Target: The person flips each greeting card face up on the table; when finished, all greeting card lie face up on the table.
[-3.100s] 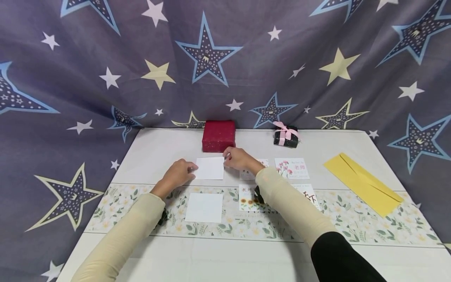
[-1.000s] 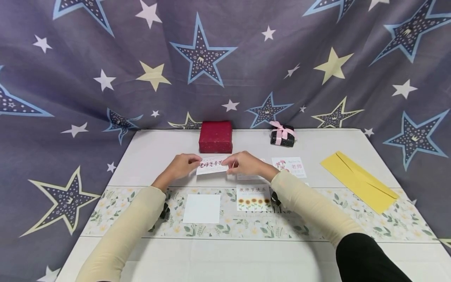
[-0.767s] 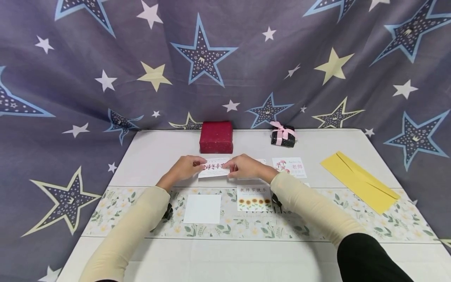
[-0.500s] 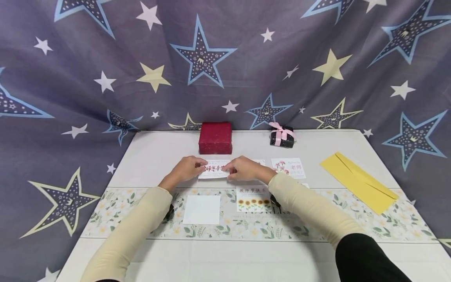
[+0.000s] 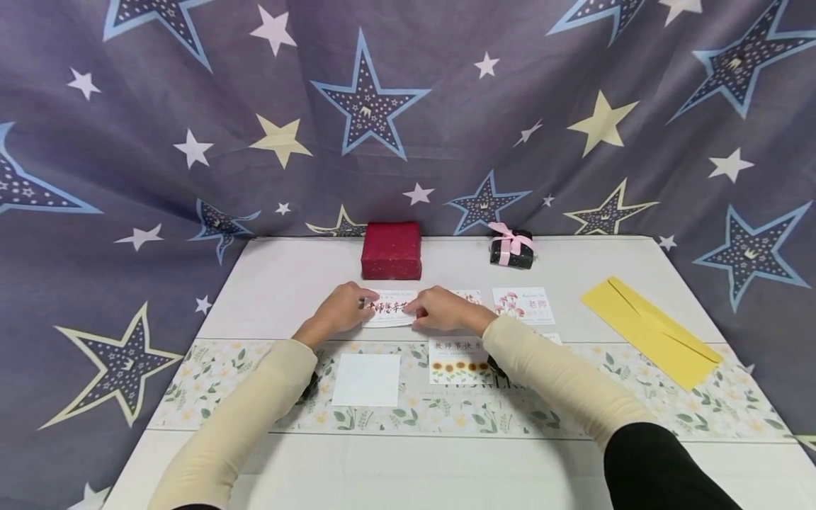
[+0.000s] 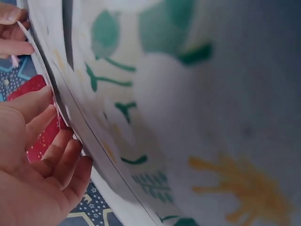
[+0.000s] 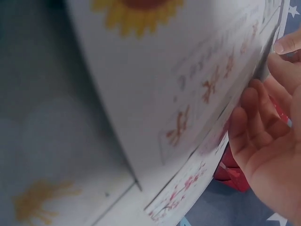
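Observation:
A white greeting card [image 5: 390, 310] with red Chinese lettering is level or nearly so, low over the table, in front of a dark red box [image 5: 391, 251]. My left hand [image 5: 342, 309] pinches its left edge between thumb and fingers. On the opposite edge, my right hand [image 5: 444, 309] pinches it too. In the left wrist view, the left hand [image 6: 42, 150] has its other fingers loosely bent beneath the card's edge. The right wrist view shows the right hand [image 7: 270, 136] beside the card edge, with sunflower printing close to the camera.
Nearer me lies a blank white card [image 5: 365, 380]. To its right are a sunflower card [image 5: 460, 367], a carnation card [image 5: 524, 306] and others partly hidden by the right arm. A yellow envelope [image 5: 652, 331] lies right; a black gift box [image 5: 511, 250] with pink ribbon stands behind.
The blank card between the hands was turned over, so red lettering now faces up. Since then it has come down flatter, shifting slightly right and toward me, both hands still holding it.

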A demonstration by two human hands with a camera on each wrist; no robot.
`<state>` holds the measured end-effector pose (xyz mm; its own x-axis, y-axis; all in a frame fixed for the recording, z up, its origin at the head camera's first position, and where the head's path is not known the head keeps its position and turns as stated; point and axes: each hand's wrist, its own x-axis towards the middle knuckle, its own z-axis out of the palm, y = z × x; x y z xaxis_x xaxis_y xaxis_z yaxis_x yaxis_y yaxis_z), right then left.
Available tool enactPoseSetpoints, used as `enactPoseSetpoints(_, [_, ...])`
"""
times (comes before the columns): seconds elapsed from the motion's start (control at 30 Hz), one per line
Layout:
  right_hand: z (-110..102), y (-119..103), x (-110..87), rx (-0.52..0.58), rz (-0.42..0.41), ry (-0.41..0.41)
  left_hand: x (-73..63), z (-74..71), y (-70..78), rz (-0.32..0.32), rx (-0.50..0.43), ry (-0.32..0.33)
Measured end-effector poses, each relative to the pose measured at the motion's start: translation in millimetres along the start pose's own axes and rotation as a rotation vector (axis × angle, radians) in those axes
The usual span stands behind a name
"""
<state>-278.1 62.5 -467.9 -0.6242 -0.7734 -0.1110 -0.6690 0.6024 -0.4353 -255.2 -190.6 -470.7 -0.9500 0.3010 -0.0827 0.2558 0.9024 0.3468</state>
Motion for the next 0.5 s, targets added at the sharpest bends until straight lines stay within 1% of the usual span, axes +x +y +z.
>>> enactPoseSetpoints(0.17, [1.8,-2.2,-1.1,-0.008,-0.003,0.019,-1.2,1.1,1.4,0.000,0.067,-0.004])
enactPoseSetpoints(0.33, [2.3,-3.1,-2.3,-0.013,0.004,0.021,-3.3,2.3,2.2,-0.012,0.085,-0.004])
enactPoseSetpoints(0.5, [1.5,-5.0,-3.1,-0.031,0.012,-0.005,-6.6,1.2,1.9,0.001,0.068,-0.016])
